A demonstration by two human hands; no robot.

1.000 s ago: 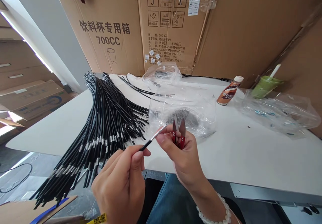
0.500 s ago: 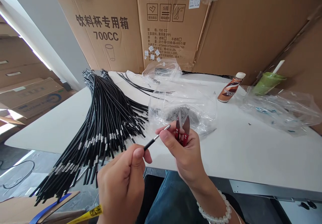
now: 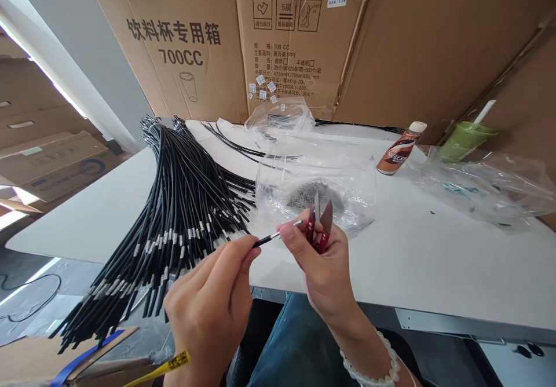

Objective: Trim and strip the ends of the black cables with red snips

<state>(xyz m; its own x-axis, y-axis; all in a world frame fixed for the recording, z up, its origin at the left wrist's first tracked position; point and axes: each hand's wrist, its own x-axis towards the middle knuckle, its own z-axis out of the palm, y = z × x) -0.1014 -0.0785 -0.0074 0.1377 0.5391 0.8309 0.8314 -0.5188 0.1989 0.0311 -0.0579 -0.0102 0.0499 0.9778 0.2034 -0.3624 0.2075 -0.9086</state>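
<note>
My left hand (image 3: pixel 212 300) pinches a thin black cable (image 3: pixel 263 241) near its end, where a silver-coloured section shows. The thumb and forefinger of my right hand (image 3: pixel 325 271) close on that silver section, and the tip sticks out past them. Tucked in the same right hand are red-handled thread snips (image 3: pixel 323 242), blades apart and pointing up. Left of my hands, a thick bundle of black cables (image 3: pixel 174 196) with silver bands lies across the table and hangs over its front edge. Just beyond my right hand sits a clear plastic bag (image 3: pixel 269 196) holding a grey mass of small pieces.
Cardboard boxes (image 3: pixel 191 91) stand along the back of the white table (image 3: pixel 417 259). To the right are a brown Nescafé bottle (image 3: pixel 397 154), a green cup (image 3: pixel 464 141) with a straw, and crumpled plastic bags (image 3: pixel 490 190). A yellow printed strip (image 3: pixel 163 368) hangs by my left wrist.
My left hand has shifted a little to the right along with the cable, its thumb now more hidden. The cable's tip has moved slightly right, and the snips have tilted a little rightward.
</note>
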